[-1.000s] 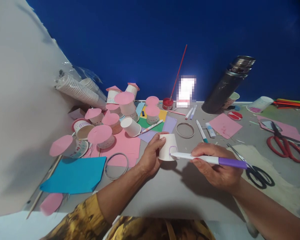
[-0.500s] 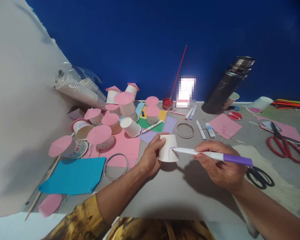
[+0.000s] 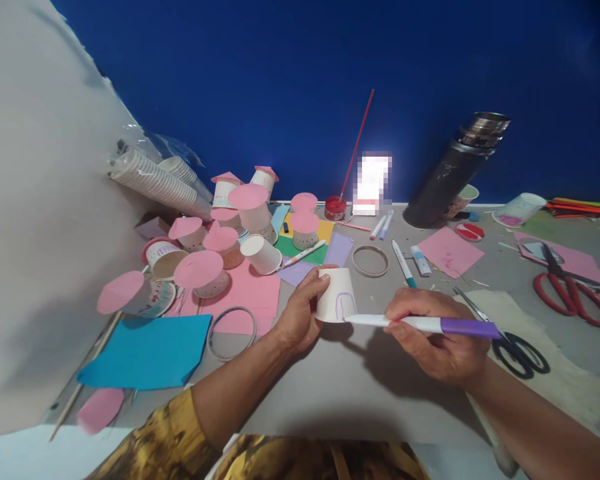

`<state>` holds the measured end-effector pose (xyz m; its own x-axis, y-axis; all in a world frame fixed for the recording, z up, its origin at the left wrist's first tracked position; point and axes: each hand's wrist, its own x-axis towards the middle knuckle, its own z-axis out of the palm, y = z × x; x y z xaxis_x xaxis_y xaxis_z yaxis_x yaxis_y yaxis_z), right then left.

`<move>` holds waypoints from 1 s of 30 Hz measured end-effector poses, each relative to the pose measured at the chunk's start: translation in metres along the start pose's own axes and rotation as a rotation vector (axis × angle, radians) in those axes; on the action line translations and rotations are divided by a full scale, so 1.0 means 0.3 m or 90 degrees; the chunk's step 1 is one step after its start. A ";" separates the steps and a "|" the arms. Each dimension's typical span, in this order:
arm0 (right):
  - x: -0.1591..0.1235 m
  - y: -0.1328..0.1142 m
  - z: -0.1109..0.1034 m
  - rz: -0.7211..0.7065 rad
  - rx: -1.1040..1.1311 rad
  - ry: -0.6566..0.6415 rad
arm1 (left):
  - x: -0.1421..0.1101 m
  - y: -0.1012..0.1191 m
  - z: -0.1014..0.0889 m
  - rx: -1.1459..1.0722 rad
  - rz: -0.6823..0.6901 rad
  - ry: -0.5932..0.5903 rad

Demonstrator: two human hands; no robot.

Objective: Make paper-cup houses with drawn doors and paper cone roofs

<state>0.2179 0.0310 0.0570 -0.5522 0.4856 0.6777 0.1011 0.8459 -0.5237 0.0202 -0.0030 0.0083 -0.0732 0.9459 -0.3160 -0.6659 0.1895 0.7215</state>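
My left hand (image 3: 301, 312) grips a white paper cup (image 3: 333, 290) turned upside down, fingers wrapped behind its left side. On the cup's front is a purple arch-shaped outline. My right hand (image 3: 437, 337) is closed around a white marker (image 3: 423, 325) with a purple end, held nearly level. Its tip touches the cup low on the right leg of the arch. To the left stand several decorated cups with pink paper tops (image 3: 200, 269), and a plain white cup (image 3: 261, 254) lies tilted among them.
Left of my forearm lie blue paper (image 3: 147, 350) and a tape ring (image 3: 232, 333). Another tape ring (image 3: 371, 261) sits beyond the cup. Black-handled scissors (image 3: 520, 355) and red-handled scissors (image 3: 573, 297) are at right. A dark flask (image 3: 445, 180) leans at the back.
The marker tip has moved down along the cup, and the purple line now has a right leg, forming an arch. My right hand has shifted slightly down and left.
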 end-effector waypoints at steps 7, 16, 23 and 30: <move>-0.019 0.012 0.004 0.024 -0.056 0.057 | -0.009 0.001 0.003 -0.008 -0.019 -0.024; 0.005 -0.006 0.000 -0.006 -0.011 0.002 | -0.006 0.000 0.000 0.014 -0.004 -0.015; -0.012 0.006 0.002 0.018 0.005 0.022 | -0.011 0.002 0.004 0.009 -0.013 -0.010; -0.020 0.020 -0.005 0.030 -0.044 0.065 | -0.009 0.003 0.005 -0.019 -0.028 -0.010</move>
<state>0.2229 0.0335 0.0506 -0.4582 0.5416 0.7048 0.1829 0.8334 -0.5215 0.0209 -0.0051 0.0106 -0.0323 0.9411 -0.3367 -0.6905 0.2226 0.6883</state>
